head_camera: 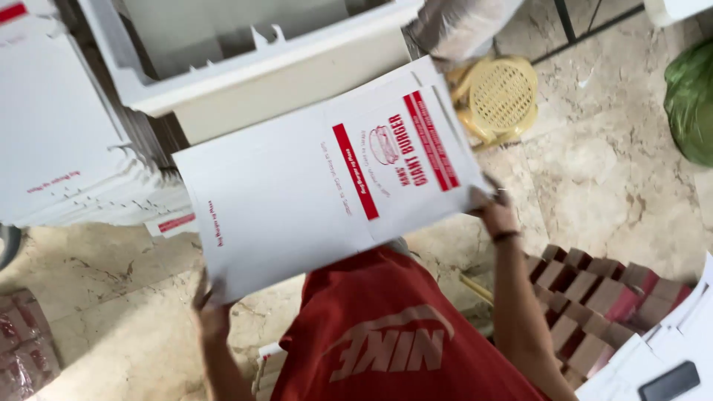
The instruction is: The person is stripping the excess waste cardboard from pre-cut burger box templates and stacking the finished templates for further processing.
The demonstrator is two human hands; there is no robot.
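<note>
1. Cardboard box blank (327,174), white with red print, hangs flat and unfolded in the air before us, above the marble floor (601,178).
2. Our left hand (210,308) clamps its near corner; our right hand (494,212) grips the opposite edge, hands wide apart.
3. We judge folding not yet begun: no crease raised.
4. More flat blanks (67,134) lie stacked at left; folded red boxes (594,304) at right.
</note>
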